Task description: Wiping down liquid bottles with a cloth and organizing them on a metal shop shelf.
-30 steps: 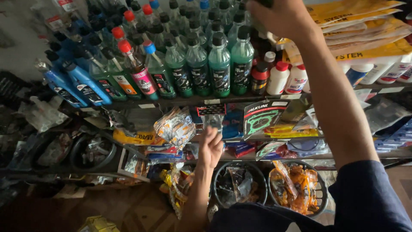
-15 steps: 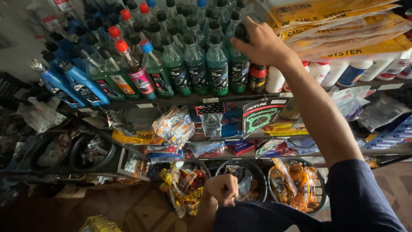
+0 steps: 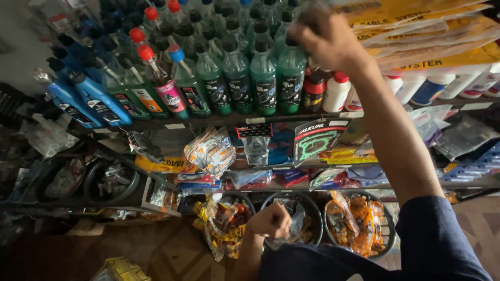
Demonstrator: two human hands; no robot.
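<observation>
Right hand (image 3: pixel 328 39) on green bottle (image 3: pixel 290 83) (top shelf row); left hand (image 3: pixel 270 221) fisted above black basket (image 3: pixel 311 208)

The person wears a dark navy long-sleeved top. The right sleeve (image 3: pixel 435 234) is pushed up past the elbow, leaving the forearm bare. Both hands, left (image 3: pixel 270 221) and right (image 3: pixel 327 39), are bare, without gloves or rings.
</observation>
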